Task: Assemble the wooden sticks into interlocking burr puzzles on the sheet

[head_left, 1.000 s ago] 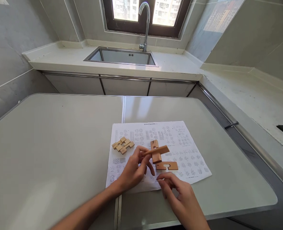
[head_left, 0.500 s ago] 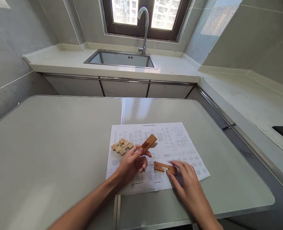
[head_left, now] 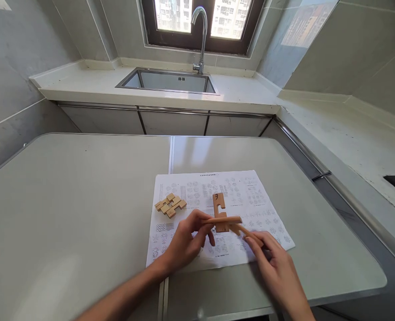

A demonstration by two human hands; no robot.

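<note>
- Head view: left hand [head_left: 188,235] pinches a wooden strip [head_left: 226,220] crossing a notched piece [head_left: 218,201], over the printed sheet [head_left: 267,223].
- Right hand [head_left: 277,263] pinches a third piece [head_left: 250,234] by its end.
- All look light, stiff; solid ends probably grip safer than notched middles.

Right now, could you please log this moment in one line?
left hand: holds crossed wooden pieces; right hand: holds another wooden piece; printed sheet: below

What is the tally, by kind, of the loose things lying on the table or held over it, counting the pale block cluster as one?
Brown wooden pieces: 3
Pale block cluster: 1
Printed sheet: 1
Total: 5
</note>
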